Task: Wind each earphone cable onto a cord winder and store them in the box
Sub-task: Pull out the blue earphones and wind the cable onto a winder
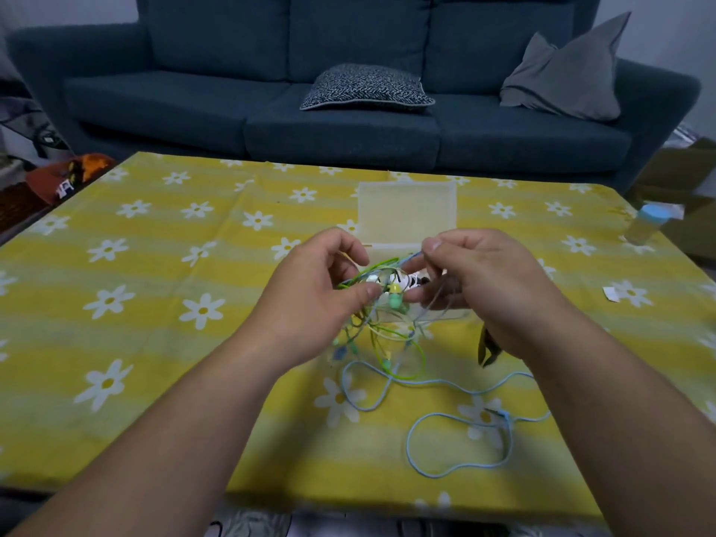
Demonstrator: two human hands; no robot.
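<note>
Earphone cables (387, 300) under inspection: a tangled bundle of green, yellow and blue strands, held up between both hands above the table (155, 304).

We note the box (407, 215) directly beyond the grip, its lid standing open and its base partly hidden behind the fingers.

The left hand (310, 288) pinches the near-left side of the bundle between thumb and curled fingers. The right hand (484, 284) pinches a single blue strand at the upper right of the bundle, thumb against forefinger. Both hands are closed on cable, and neither is free.

From the grip, the bundle hangs downward. The blue cable (409, 439) is the longest run: it drops below the grip, then trails along the tablecloth toward us and to the right, ending in loose loops on the right hand's side.

A green earbud (395, 302) sits at the centre of the grip, between the two thumbs. Just above it lies a white and black piece; we cannot confirm that it is a cord winder.

Our judgement: separation is the step in hand. The blue strand's free length lies on the right, so the right hand is better placed to draw it out.
</note>
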